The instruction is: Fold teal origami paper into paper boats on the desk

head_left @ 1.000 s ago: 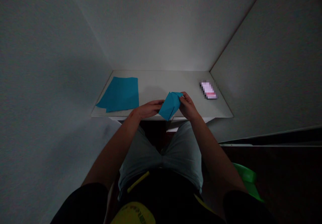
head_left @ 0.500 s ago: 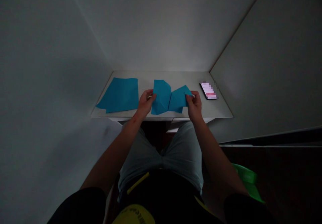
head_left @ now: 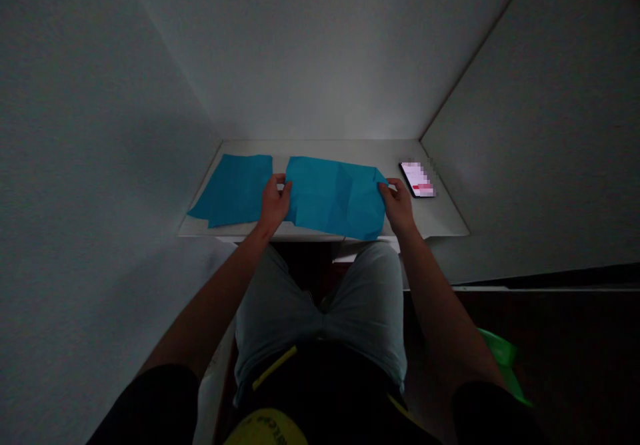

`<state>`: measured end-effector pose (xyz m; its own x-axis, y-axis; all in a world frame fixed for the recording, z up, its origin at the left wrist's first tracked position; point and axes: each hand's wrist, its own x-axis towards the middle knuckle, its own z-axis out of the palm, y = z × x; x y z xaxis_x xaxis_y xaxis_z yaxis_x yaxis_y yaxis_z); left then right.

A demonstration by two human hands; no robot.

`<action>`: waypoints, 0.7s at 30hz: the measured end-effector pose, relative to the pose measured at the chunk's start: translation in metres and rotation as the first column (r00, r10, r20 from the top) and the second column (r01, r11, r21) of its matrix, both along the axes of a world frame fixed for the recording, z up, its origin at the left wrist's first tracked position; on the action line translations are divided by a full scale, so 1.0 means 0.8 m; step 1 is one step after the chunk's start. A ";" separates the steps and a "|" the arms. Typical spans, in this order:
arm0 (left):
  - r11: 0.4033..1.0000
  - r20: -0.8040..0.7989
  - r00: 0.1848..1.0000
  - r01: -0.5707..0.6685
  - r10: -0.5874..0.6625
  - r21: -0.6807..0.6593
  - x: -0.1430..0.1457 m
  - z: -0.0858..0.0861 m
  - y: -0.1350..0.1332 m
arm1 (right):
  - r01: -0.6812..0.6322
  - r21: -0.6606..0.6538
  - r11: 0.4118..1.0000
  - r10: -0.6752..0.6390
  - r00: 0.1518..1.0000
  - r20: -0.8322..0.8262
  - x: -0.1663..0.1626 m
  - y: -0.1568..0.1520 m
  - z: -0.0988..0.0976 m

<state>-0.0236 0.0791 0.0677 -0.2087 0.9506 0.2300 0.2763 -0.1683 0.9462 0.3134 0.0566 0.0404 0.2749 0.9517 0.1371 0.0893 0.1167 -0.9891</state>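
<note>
A creased sheet of blue paper [head_left: 337,198] is spread nearly flat between my hands, just over the front of the white tabletop. Fold lines run across it, and its right corner is bent. My left hand [head_left: 276,200] pinches its left edge between thumb and fingers. At the opposite end, my right hand [head_left: 398,204] is closed on the upper right corner. More blue paper [head_left: 235,188], apparently overlapping sheets, lies on the left part of the table beside my left hand.
The white table [head_left: 320,146] sits in a nook between walls. A phone [head_left: 418,180] with a lit, blurred screen lies on its right side. Under the front edge a drawer [head_left: 367,250] sticks out over my knees. A green plastic object [head_left: 505,362] stands low at right.
The paper between my hands has gone from partly folded, with a deep crease in the middle, to opened out wide. My hands have moved apart, left hand leftward and right hand rightward.
</note>
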 end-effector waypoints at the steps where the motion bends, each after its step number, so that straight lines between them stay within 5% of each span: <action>1: 1.000 -0.001 1.000 0.022 -0.022 -0.021 -0.005 -0.002 0.006 | -0.039 -0.037 0.999 0.039 0.999 -0.004 0.008 0.006 -0.002; 5: 0.992 -0.128 0.987 0.089 -0.100 -0.089 -0.023 -0.008 0.028 | -0.145 -0.200 0.969 0.160 0.985 0.060 0.038 0.034 -0.011; 9: 0.999 -0.373 0.926 0.042 -0.049 -0.027 -0.015 -0.005 0.034 | 0.023 -0.138 0.990 0.036 0.912 0.409 0.040 0.050 -0.011; 11: 0.997 -0.450 0.891 0.076 -0.054 0.031 0.006 -0.004 0.028 | 0.070 0.008 0.997 -0.064 0.855 0.515 0.018 0.048 -0.009; 13: 0.976 -0.474 0.863 0.214 -0.176 0.027 0.038 -0.009 0.019 | -0.026 0.069 0.997 -0.014 0.855 0.518 -0.019 0.043 -0.010; 17: 0.930 -0.334 0.871 0.363 -0.361 -0.058 0.100 -0.039 0.006 | -0.301 0.025 0.953 0.261 0.863 0.433 -0.105 0.038 -0.030; 21: 0.926 -0.360 0.853 0.340 -0.377 -0.162 0.112 -0.071 0.009 | -0.324 -0.068 0.944 0.311 0.799 0.515 -0.131 0.047 -0.057</action>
<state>0.0660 0.0865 0.0107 0.2362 0.9626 0.1324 0.5521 -0.2451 0.7969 0.2088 0.0938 -0.0052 -0.1581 0.9682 0.1938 0.5354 0.2490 -0.8070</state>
